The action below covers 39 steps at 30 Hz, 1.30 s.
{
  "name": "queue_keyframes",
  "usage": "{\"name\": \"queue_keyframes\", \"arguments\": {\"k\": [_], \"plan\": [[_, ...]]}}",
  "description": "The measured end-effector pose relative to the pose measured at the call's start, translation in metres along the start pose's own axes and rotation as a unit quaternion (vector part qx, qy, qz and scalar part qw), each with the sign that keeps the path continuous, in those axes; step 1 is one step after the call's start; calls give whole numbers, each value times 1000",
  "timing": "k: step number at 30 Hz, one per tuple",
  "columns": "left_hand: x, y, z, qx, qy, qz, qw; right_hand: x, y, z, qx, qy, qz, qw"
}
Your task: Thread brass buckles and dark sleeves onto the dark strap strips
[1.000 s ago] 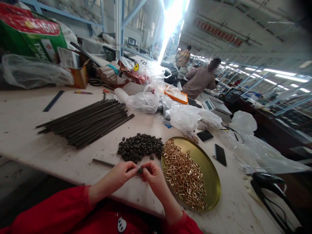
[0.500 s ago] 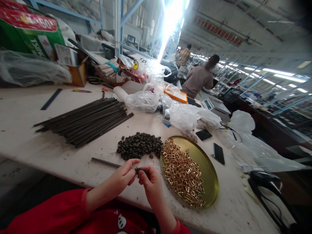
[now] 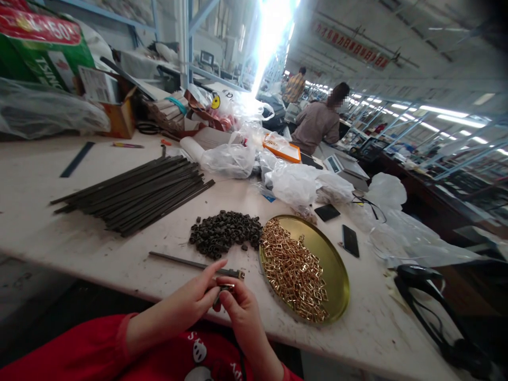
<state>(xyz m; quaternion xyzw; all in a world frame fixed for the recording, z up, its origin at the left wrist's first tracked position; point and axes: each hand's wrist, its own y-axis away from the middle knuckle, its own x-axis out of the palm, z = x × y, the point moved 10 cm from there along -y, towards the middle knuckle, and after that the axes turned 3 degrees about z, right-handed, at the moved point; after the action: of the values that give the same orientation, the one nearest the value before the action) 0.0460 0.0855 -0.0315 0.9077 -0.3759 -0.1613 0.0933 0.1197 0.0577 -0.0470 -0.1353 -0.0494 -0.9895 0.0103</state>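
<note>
My left hand (image 3: 194, 299) and right hand (image 3: 238, 309) meet at the near edge of the table (image 3: 47, 211), fingertips together, both pinched on one small buckle (image 3: 226, 288) that shows gold with a dark piece against it. The buckle sits between the two thumbs, just above my red sleeves (image 3: 79, 349); how the dark piece is joined to it, I cannot tell.

Just beyond my fingertips lies a single dark strip (image 3: 190, 262), running leftward across the table, its near end almost touching the buckle. Further out from the hands is a heap of small dark loops (image 3: 224, 233). To the right of my right hand, close by, stands a round gold tray (image 3: 329, 254) with a pile of gold buckles (image 3: 293, 270) spread across its left half; the tray edge touches the loop heap.

Well away to the left front lies a bundle of long dark strips (image 3: 130, 193). Beyond that are a blue ruler (image 3: 77, 159) and a cardboard box (image 3: 119, 116). Clear plastic bags (image 3: 293, 182) crowd the far side of the table, and two phones (image 3: 350, 241) lie past the tray on the right. A black scanner (image 3: 420, 275) rests further right. Another person (image 3: 317, 124) sits at a distant bench.

Nothing lies between my hands and the tray or the heap.
</note>
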Motion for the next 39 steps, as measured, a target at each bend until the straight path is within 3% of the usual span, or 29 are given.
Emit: {"name": "queue_keyframes", "arguments": {"k": [5,9,13,17,21,26,28,31,35,39], "plan": [[-5,-6,12,-28,-36,-4,999,-16,3,-11,10,42,-72,996],[-7,-4,1,4,-55,-5,998,-24,0,-16,36,-8,-100,994],[-6,-5,-3,0,-111,7,994,-33,-3,-15,49,17,-137,989],[-5,-12,11,-28,-113,7,993,-27,-4,-18,71,63,-91,991],[-3,-12,17,-56,-99,26,993,-22,-2,-5,35,175,-48,983],[7,-1,4,-50,11,112,992,-24,1,-14,102,65,-41,992],[12,4,5,-59,65,149,985,-27,2,-16,113,75,-50,990],[9,8,9,-65,79,143,984,-30,3,-19,115,119,-65,984],[10,9,10,-54,51,138,988,-30,7,-12,79,210,-81,971],[18,10,16,-73,67,160,982,-20,13,-4,51,250,-33,966]]}}
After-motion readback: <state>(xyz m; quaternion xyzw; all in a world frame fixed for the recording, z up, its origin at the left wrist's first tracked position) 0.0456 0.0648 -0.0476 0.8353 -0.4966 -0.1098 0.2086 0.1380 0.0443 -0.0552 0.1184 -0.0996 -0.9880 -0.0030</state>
